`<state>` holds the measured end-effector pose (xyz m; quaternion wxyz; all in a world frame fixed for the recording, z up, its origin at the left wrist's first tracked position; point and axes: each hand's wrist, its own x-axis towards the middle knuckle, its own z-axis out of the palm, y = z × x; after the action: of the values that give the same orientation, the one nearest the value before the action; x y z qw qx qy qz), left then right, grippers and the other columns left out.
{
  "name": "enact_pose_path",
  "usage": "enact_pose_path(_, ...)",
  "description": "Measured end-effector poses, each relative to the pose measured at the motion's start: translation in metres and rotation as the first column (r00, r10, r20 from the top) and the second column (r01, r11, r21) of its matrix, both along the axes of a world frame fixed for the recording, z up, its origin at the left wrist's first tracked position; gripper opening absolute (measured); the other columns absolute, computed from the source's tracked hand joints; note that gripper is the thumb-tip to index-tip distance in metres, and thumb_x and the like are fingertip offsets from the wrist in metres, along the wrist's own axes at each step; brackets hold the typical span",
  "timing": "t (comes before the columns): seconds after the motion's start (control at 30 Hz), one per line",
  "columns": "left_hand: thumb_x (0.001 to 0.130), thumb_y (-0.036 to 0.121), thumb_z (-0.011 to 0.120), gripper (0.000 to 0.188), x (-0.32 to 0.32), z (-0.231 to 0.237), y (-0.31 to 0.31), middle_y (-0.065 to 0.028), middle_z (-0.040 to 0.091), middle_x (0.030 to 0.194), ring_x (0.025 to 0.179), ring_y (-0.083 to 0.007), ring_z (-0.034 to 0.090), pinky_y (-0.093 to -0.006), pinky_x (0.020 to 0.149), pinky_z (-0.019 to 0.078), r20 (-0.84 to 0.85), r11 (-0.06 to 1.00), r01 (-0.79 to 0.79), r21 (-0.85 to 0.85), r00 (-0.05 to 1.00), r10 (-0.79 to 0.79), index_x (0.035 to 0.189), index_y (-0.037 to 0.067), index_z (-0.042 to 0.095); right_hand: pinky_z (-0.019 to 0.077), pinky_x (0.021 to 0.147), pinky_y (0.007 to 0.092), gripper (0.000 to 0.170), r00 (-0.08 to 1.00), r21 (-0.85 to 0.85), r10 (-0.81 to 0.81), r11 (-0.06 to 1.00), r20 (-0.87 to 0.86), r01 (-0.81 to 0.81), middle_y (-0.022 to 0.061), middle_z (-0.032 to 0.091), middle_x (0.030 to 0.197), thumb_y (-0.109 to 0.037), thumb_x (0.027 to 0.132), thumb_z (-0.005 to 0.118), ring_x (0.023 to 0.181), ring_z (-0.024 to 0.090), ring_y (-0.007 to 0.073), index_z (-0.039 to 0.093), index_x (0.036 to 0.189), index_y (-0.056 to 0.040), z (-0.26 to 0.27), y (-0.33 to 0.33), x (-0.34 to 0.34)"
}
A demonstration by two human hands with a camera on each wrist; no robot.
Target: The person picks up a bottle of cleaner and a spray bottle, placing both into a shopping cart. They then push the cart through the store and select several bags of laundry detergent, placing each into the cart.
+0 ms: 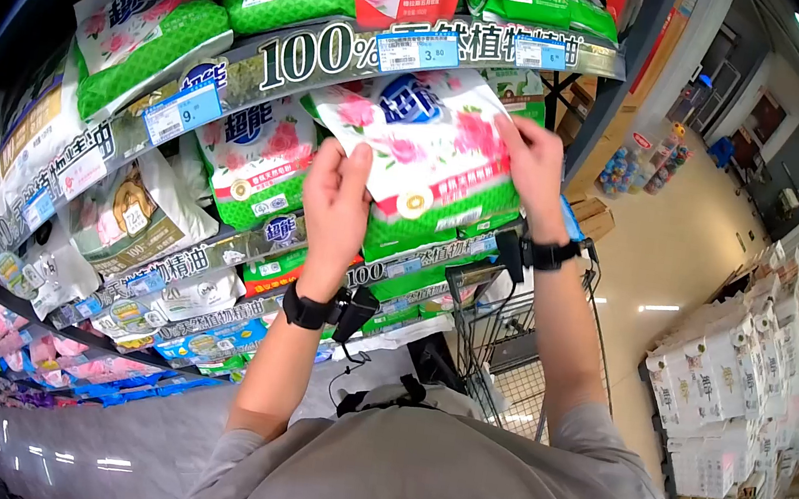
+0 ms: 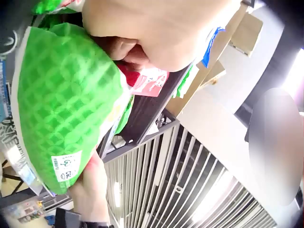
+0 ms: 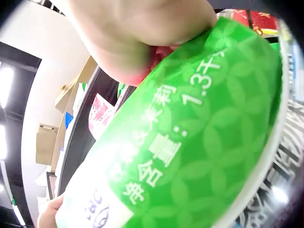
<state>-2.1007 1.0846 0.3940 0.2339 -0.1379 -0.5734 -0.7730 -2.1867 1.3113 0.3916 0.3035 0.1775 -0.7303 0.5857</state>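
A white-and-green laundry detergent bag [image 1: 443, 149] with pink roses on its front is held up before the shelves, tilted. My left hand [image 1: 337, 206] pinches its left edge, thumb on the front. At its upper right side, my right hand [image 1: 536, 172] grips it with the fingers lying over the edge. In the left wrist view the bag's green quilted-pattern side [image 2: 66, 95] carries a small white label. The right wrist view shows printed white characters on the green end [image 3: 204, 128], close below the right hand [image 3: 137, 33].
Similar detergent bags [image 1: 255, 160] fill the shelf behind, with more on the upper shelf [image 1: 154, 41]. Price tags [image 1: 415, 52] line the shelf edge. A wire shopping cart [image 1: 515, 366] stands beneath my right arm. Stacked white packages [image 1: 725, 383] stand across the aisle floor [image 1: 644, 272].
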Motion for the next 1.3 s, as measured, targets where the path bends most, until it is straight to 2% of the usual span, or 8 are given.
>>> enact_pose_path(0.17, 0.096, 0.017, 0.054, 0.021, 0.019, -0.030, -0.007, 0.0043, 0.046, 0.067, 0.062, -0.0016, 0.035, -0.0209, 0.052, 0.0291, -0.059, 0.942, 0.079, -0.327, 0.993, -0.104, 0.083, 0.000, 0.052, 0.0387, 0.062, 0.0204, 0.020, 0.973, -0.126, -0.224, 0.965, 0.063, 0.230, 0.0006, 0.059, 0.077, -0.014, 0.089, 0.064, 0.069, 0.049, 0.0049, 0.065, 0.090, 0.0069, -0.062, 0.005, 0.075)
enact_pose_path(0.4, 0.091, 0.010, 0.058, 0.011, 0.037, -0.064, 0.012, -0.0102, 0.052, 0.065, 0.053, -0.0193, 0.048, -0.0296, 0.052, 0.0391, -0.122, 0.762, 0.174, -0.624, 0.941, -0.315, 0.087, 0.000, 0.058, 0.0408, 0.060, 0.0198, 0.028, 0.807, -0.124, -0.061, 0.979, 0.587, 0.165, 0.0053, 0.063, 0.091, -0.014, 0.088, 0.066, 0.073, 0.053, 0.0035, 0.058, 0.107, 0.0044, -0.138, 0.046, 0.169)
enact_pose_path(0.5, 0.087, 0.009, 0.058, 0.008, 0.047, -0.092, 0.031, -0.0129, 0.051, 0.066, 0.057, -0.0312, 0.052, -0.0357, 0.051, 0.0411, -0.105, 0.620, 0.269, -0.737, 0.860, -0.498, 0.082, 0.002, 0.058, 0.0471, 0.086, 0.0350, 0.072, 0.857, 0.365, -0.509, 0.815, 0.078, 0.451, 0.0218, 0.053, 0.126, -0.025, 0.082, 0.072, 0.104, 0.059, 0.0267, 0.035, 0.134, 0.0077, -0.160, 0.063, 0.176)
enact_pose_path(0.6, 0.083, 0.012, 0.060, 0.011, 0.057, -0.130, 0.051, -0.0107, 0.054, 0.065, 0.060, -0.0310, 0.057, -0.0409, 0.049, 0.0410, -0.217, 0.493, 0.126, -0.861, 0.785, -0.580, 0.075, 0.006, 0.057, 0.0416, 0.097, 0.0391, 0.084, 0.832, 0.622, -0.546, 0.687, 0.099, 0.377, 0.0284, 0.050, 0.127, -0.033, 0.079, 0.073, 0.115, 0.052, 0.0400, 0.028, 0.138, 0.0091, -0.126, 0.073, 0.180)
enact_pose_path(0.7, 0.080, 0.009, 0.056, 0.006, 0.063, -0.150, 0.061, -0.0065, 0.057, 0.065, 0.060, -0.0256, 0.061, -0.0392, 0.050, 0.0440, -0.204, 0.427, 0.104, -0.898, 0.763, -0.614, 0.074, 0.009, 0.055, 0.0451, 0.092, 0.0369, 0.079, 0.693, 0.404, -0.351, 0.910, 0.629, 0.094, 0.0200, 0.058, 0.122, -0.046, 0.081, 0.069, 0.107, 0.059, 0.0294, 0.041, 0.136, 0.0033, -0.150, 0.099, 0.169)
enact_pose_path(0.9, 0.080, 0.012, 0.058, 0.007, 0.065, -0.176, 0.085, -0.0061, 0.057, 0.063, 0.060, -0.0255, 0.060, -0.0392, 0.050, 0.0438, -0.183, 0.400, 0.115, -0.909, 0.752, -0.633, 0.074, 0.009, 0.056, 0.0495, 0.073, 0.0275, 0.051, 0.373, 0.095, 0.007, 0.962, 0.928, -0.256, 0.0085, 0.068, 0.093, -0.046, 0.085, 0.064, 0.081, 0.063, 0.0150, 0.065, 0.108, 0.0004, -0.193, 0.152, 0.187)
enact_pose_path(1.1, 0.083, 0.018, 0.062, 0.011, 0.043, -0.199, 0.120, -0.0066, 0.061, 0.069, 0.063, -0.0271, 0.060, -0.0385, 0.052, 0.0450, -0.134, 0.372, 0.130, -0.919, 0.783, -0.607, 0.077, 0.009, 0.059, 0.0470, 0.061, 0.0271, 0.028, 0.469, 0.338, -0.239, 0.931, 0.850, -0.137, 0.0020, 0.065, 0.073, -0.027, 0.088, 0.061, 0.066, 0.059, 0.0109, 0.069, 0.091, 0.0005, -0.169, 0.188, 0.234)
enact_pose_path(1.3, 0.087, 0.021, 0.063, 0.021, 0.006, -0.221, 0.184, -0.0110, 0.067, 0.091, 0.070, -0.0248, 0.065, -0.0327, 0.060, 0.0499, 0.028, 0.546, 0.217, -0.809, 0.943, -0.333, 0.102, 0.006, 0.064, 0.0448, 0.054, 0.0235, 0.027, 0.678, -0.008, -0.043, 0.997, 0.734, 0.072, 0.0030, 0.064, 0.071, -0.024, 0.090, 0.059, 0.063, 0.059, 0.0084, 0.069, 0.087, 0.0009, -0.134, 0.184, 0.259)
